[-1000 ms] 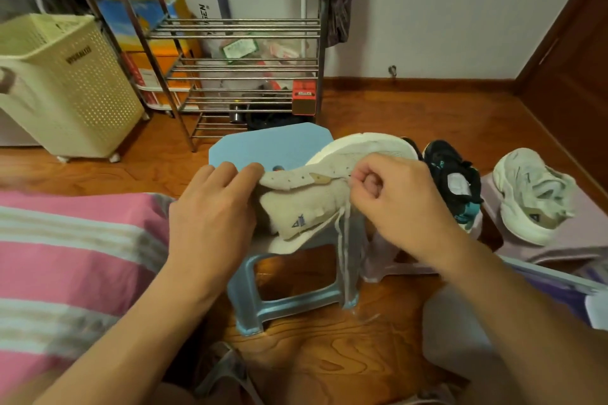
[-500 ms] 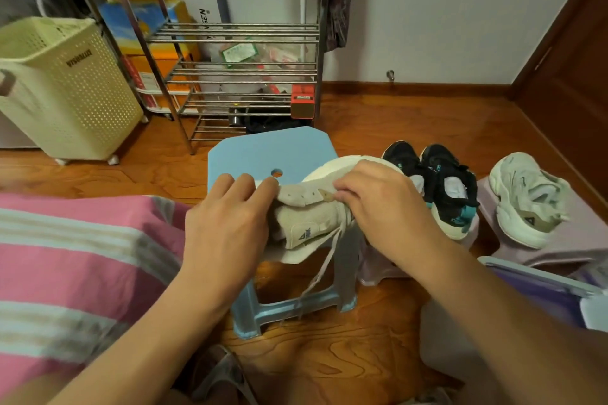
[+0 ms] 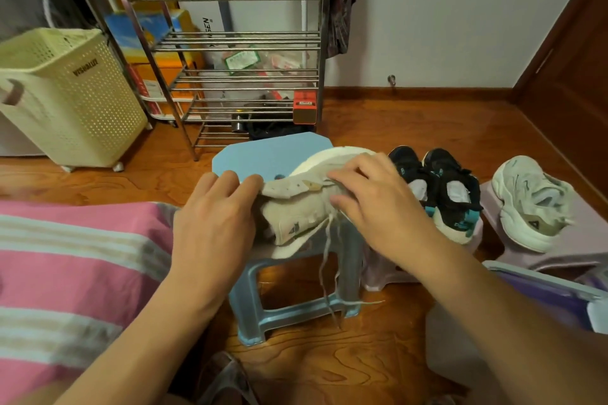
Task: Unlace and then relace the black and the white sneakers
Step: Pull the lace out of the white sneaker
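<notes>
A white sneaker (image 3: 297, 207) lies on its side on the blue stool (image 3: 273, 151), sole away from me, tongue pulled out. My left hand (image 3: 218, 217) grips its left eyelet flap. My right hand (image 3: 368, 204) rests on the right side of the shoe, fingers curled at the eyelets, where the grey lace (image 3: 329, 260) comes out and hangs down past the stool's legs. A pair of black sneakers (image 3: 437, 187) stands on a pale stool to the right. The second white sneaker (image 3: 533, 204) sits on a lilac stool at far right.
A metal shoe rack (image 3: 237, 76) with boxes stands behind the stool against the wall. A cream laundry basket (image 3: 65, 99) is at left. My knee in pink striped cloth (image 3: 65, 266) fills the lower left. A brown door (image 3: 572, 76) is at right. The floor is wood.
My right hand has dropped from a raised pull on the lace back onto the shoe's eyelets. The lace now hangs slack. The view has shifted a little downward.
</notes>
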Available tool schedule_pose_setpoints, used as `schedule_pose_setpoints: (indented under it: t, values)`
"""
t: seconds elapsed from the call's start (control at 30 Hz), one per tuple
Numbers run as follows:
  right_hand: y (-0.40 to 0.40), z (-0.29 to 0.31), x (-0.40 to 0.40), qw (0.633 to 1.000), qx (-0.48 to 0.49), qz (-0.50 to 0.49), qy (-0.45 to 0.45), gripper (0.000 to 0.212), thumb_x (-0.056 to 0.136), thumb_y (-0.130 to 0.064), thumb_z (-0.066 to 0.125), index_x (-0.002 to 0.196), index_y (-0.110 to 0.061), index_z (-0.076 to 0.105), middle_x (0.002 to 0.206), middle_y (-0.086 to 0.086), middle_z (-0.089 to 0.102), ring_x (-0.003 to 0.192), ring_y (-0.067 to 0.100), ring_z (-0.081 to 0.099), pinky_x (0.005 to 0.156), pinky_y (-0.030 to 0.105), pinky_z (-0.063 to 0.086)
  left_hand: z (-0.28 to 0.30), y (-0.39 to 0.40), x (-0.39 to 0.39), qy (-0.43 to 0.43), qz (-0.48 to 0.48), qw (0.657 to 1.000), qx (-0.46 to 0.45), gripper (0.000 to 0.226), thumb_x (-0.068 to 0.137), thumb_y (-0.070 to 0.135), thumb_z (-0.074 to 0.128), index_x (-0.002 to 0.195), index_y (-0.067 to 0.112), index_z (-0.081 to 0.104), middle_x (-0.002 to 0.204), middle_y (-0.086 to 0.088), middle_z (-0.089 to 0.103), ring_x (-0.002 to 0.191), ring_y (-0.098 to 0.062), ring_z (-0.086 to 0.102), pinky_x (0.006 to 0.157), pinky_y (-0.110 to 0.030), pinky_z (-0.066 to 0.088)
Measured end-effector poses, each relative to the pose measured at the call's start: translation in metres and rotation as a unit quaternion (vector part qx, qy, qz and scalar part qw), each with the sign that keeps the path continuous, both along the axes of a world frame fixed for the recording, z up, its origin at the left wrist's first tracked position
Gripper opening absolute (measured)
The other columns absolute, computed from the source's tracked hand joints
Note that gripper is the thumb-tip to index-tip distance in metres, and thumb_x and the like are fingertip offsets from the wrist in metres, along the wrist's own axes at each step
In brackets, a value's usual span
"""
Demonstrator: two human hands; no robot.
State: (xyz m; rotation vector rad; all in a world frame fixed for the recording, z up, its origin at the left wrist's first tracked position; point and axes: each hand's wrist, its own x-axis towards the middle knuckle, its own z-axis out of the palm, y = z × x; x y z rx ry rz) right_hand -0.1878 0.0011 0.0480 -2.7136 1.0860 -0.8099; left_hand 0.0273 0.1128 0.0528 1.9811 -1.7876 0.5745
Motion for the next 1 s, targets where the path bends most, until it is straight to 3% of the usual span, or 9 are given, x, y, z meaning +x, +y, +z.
schedule_pose_setpoints:
  t: [0.13, 0.2, 0.3, 0.33, 0.43, 0.6, 0.8, 0.9, 1.0]
  values:
    - [-0.005, -0.005, -0.001, 0.999, -0.025, 0.019, -0.025, 0.006, 0.094, -0.014, 0.067, 0.089, -0.013, 0.071, 0.087, -0.003, 0.062, 0.089, 0.017, 0.052, 0.075, 0.041, 0.049, -0.001, 0.006, -0.002, -0.020, -0.046, 0.999, -0.008, 0.029, 0.085, 0.015, 0.046, 0.104, 0.012, 0.069, 0.079, -0.005, 0.055, 0.073, -0.024, 0.044, 0.053, -0.028, 0.020]
    - [-0.008, 0.007, -0.006, 0.992, -0.006, -0.081, -0.101, 0.012, 0.097, -0.011, 0.060, 0.089, -0.014, 0.068, 0.088, -0.004, 0.059, 0.087, 0.015, 0.052, 0.075, 0.031, 0.047, -0.003, 0.001, 0.007, -0.002, -0.022, 1.000, -0.011, 0.030, 0.084, 0.008, 0.047, 0.105, 0.012, 0.069, 0.078, -0.005, 0.054, 0.073, -0.026, 0.045, 0.048, -0.032, 0.028]
    - [-0.035, 0.021, -0.032, 0.870, 0.171, -0.314, -0.340, 0.015, 0.099, -0.011, 0.054, 0.094, -0.018, 0.067, 0.096, -0.003, 0.063, 0.093, 0.017, 0.060, 0.068, 0.022, 0.041, -0.005, -0.010, 0.022, 0.031, 0.020, 0.999, -0.019, 0.036, 0.078, -0.007, 0.061, 0.109, 0.009, 0.068, 0.078, -0.009, 0.054, 0.074, -0.030, 0.046, 0.051, -0.046, 0.041]
    - [-0.039, 0.022, -0.038, 0.848, 0.209, -0.351, -0.338, 0.015, 0.098, -0.012, 0.053, 0.097, -0.018, 0.067, 0.100, -0.002, 0.063, 0.097, 0.019, 0.061, 0.068, 0.024, 0.042, -0.005, -0.011, 0.024, 0.032, 0.022, 0.999, -0.023, 0.037, 0.077, -0.008, 0.061, 0.109, 0.008, 0.068, 0.078, -0.009, 0.054, 0.074, -0.031, 0.046, 0.053, -0.048, 0.042]
    - [-0.022, 0.018, -0.025, 0.947, 0.086, -0.297, -0.086, 0.020, 0.098, -0.023, 0.054, 0.118, -0.022, 0.058, 0.117, -0.005, 0.049, 0.115, 0.016, 0.046, 0.090, 0.029, 0.040, -0.007, -0.010, 0.019, 0.000, 0.014, 1.000, -0.025, 0.028, 0.083, 0.003, 0.053, 0.105, 0.012, 0.068, 0.078, -0.007, 0.053, 0.075, -0.028, 0.045, 0.050, -0.042, 0.037]
    - [-0.007, 0.001, 0.004, 0.999, -0.022, -0.038, 0.003, 0.047, 0.094, -0.029, 0.065, 0.140, -0.025, 0.055, 0.132, -0.002, 0.052, 0.125, 0.024, 0.040, 0.104, 0.042, 0.042, -0.010, -0.006, 0.008, -0.032, -0.006, 0.999, -0.009, 0.025, 0.083, 0.009, 0.052, 0.101, 0.017, 0.068, 0.077, -0.002, 0.052, 0.075, -0.025, 0.045, 0.046, -0.032, 0.029]
    - [-0.011, -0.008, 0.004, 0.995, -0.092, 0.020, -0.029, 0.003, 0.088, -0.013, 0.074, 0.090, -0.013, 0.076, 0.088, -0.004, 0.066, 0.090, 0.021, 0.051, 0.079, 0.040, 0.047, -0.011, -0.003, 0.004, -0.039, -0.037, 0.999, -0.012, 0.029, 0.090, 0.015, 0.045, 0.106, 0.016, 0.069, 0.080, -0.003, 0.055, 0.075, -0.023, 0.044, 0.050, -0.027, 0.023]
    - [-0.014, 0.003, -0.003, 0.987, 0.010, -0.073, -0.145, 0.007, 0.090, -0.013, 0.070, 0.085, -0.016, 0.073, 0.085, -0.010, 0.063, 0.087, 0.011, 0.055, 0.080, 0.023, 0.043, -0.013, -0.014, 0.013, -0.037, -0.037, 0.999, -0.009, 0.034, 0.084, 0.010, 0.045, 0.107, 0.015, 0.069, 0.080, -0.004, 0.055, 0.075, -0.025, 0.047, 0.045, -0.032, 0.032]
    - [-0.029, 0.021, -0.029, 0.912, 0.144, -0.248, -0.293, 0.009, 0.095, -0.015, 0.064, 0.093, -0.021, 0.070, 0.090, -0.014, 0.064, 0.082, -0.002, 0.057, 0.071, 0.013, 0.040, -0.009, -0.023, 0.040, -0.007, 0.040, 0.999, -0.029, 0.033, 0.079, 0.005, 0.054, 0.107, 0.015, 0.068, 0.081, -0.007, 0.058, 0.078, -0.033, 0.051, 0.047, -0.040, 0.040]
